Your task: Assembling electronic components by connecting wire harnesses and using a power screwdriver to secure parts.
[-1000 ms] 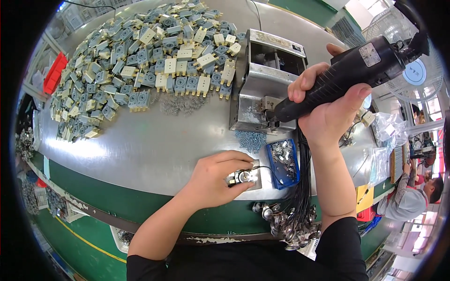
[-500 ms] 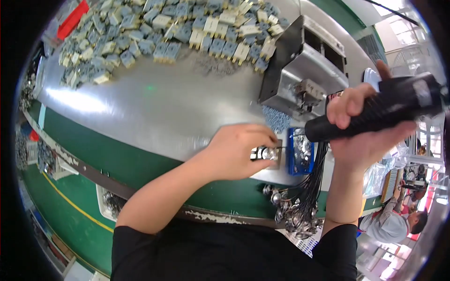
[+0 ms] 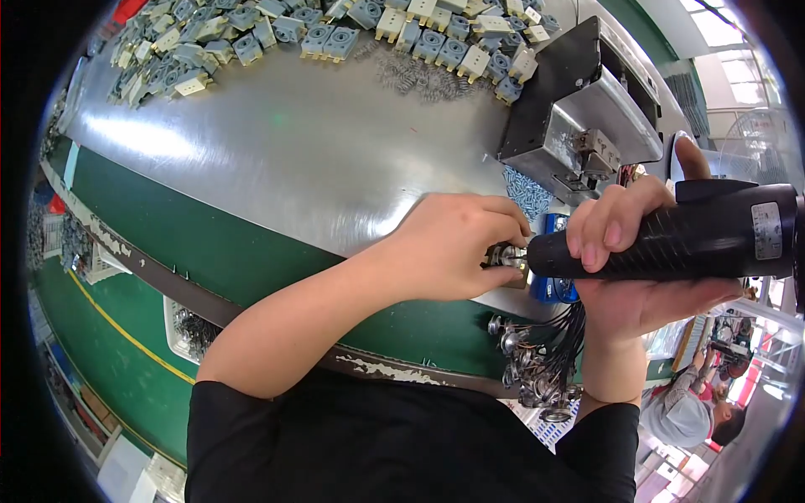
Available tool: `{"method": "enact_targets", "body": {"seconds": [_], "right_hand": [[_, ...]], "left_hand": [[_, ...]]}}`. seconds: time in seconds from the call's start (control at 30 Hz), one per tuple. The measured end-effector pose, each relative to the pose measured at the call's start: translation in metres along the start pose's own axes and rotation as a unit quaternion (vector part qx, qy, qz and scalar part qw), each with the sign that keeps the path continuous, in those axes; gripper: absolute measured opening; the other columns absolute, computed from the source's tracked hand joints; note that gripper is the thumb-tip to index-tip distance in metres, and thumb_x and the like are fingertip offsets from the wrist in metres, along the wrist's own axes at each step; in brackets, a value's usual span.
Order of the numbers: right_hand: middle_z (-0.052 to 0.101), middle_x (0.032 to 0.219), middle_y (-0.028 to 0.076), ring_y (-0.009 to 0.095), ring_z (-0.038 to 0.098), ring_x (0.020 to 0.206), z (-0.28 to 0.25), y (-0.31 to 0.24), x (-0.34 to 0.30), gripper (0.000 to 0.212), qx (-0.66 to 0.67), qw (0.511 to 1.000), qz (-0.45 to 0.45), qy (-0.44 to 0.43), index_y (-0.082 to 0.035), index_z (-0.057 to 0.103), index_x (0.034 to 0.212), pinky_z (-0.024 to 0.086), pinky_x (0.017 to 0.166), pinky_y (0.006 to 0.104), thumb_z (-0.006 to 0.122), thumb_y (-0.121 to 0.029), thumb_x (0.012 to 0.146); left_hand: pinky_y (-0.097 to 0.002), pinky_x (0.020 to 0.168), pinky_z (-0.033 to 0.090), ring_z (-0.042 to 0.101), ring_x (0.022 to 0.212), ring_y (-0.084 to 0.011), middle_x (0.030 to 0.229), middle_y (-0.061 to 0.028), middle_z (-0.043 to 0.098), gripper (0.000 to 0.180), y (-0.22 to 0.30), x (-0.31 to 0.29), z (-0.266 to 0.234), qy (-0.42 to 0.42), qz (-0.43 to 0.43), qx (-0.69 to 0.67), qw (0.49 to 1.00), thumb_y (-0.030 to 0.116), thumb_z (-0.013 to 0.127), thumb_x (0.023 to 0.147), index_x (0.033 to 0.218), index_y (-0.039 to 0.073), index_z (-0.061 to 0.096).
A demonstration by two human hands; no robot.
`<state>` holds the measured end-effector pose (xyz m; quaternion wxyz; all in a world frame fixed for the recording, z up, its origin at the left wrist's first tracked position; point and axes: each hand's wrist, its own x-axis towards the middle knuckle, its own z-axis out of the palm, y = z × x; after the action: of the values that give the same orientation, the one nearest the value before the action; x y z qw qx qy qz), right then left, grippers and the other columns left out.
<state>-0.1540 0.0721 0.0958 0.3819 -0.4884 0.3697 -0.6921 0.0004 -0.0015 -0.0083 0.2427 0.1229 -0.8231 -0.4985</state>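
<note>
My right hand (image 3: 625,243) is wrapped round a black electric screwdriver (image 3: 713,230) lying nearly level, its nose pointing left. The nose meets a small shiny metal part (image 3: 506,256), which my left hand (image 3: 470,243) pinches between thumb and fingers at the table's near edge. Fingers and the tool's nose partly cover that part, so its exact kind is hidden. Behind the tool, a blue tray (image 3: 553,289) is partly covered. A pile of small screws (image 3: 527,194) lies just beyond my left fingertips, beside a metal screw feeder (image 3: 587,109).
Many grey and cream socket-like pieces (image 3: 335,42) are heaped along the far side of the steel table (image 3: 277,159), with loose springs (image 3: 415,75) before them. Round metal parts on black wires (image 3: 532,360) hang over the near edge. A person (image 3: 688,411) sits at far right.
The screwdriver has come down and left, so its nose now reaches the metal part in my left hand. The view has shifted, with the feeder appearing farther right.
</note>
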Motion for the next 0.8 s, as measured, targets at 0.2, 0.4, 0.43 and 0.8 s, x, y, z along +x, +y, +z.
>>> {"method": "enact_targets", "body": {"seconds": [0.2,0.4,0.43,0.8], "right_hand": [[0.054,0.079,0.005,0.017,0.055,0.059,0.008,0.002,-0.004,0.125,-0.02,1.0,0.015,0.005,-0.005,0.023,0.163,0.049,0.058,0.0366,0.054,-0.094,0.082],[0.054,0.08,0.005,0.018,0.056,0.06,0.006,0.003,-0.004,0.128,-0.044,0.998,0.019,-0.04,-0.006,0.021,0.164,0.049,0.059,0.0372,0.055,-0.095,0.079],[0.054,0.08,0.005,0.018,0.057,0.061,0.007,0.003,-0.004,0.128,-0.05,0.998,0.024,-0.039,-0.006,0.021,0.164,0.049,0.059,0.0372,0.055,-0.095,0.079],[0.053,0.08,0.004,0.016,0.054,0.059,0.007,-0.012,0.002,0.122,-0.017,1.0,-0.02,0.007,-0.004,0.023,0.163,0.048,0.056,0.0349,0.052,-0.093,0.084]], "left_hand": [[-0.0388,0.083,0.06,0.075,0.099,-0.0255,0.114,-0.0014,0.075,0.031,0.001,0.0,-0.002,-0.011,-0.011,0.013,1.0,0.03,0.085,0.082,0.1,0.006,0.077],[-0.0403,0.082,0.059,0.074,0.097,-0.0276,0.114,-0.0018,0.075,0.029,-0.001,0.0,0.002,0.021,0.013,0.011,1.0,0.028,0.085,0.082,0.098,0.006,0.076],[-0.0405,0.081,0.059,0.074,0.096,-0.0277,0.114,-0.0018,0.075,0.029,-0.001,0.0,0.002,0.018,0.007,0.01,1.0,0.028,0.085,0.082,0.098,0.006,0.076],[-0.0397,0.077,0.06,0.075,0.091,-0.027,0.117,-0.0032,0.075,0.026,-0.001,-0.003,0.002,0.1,0.077,-0.015,0.992,0.026,0.085,0.082,0.097,0.007,0.076]]}}
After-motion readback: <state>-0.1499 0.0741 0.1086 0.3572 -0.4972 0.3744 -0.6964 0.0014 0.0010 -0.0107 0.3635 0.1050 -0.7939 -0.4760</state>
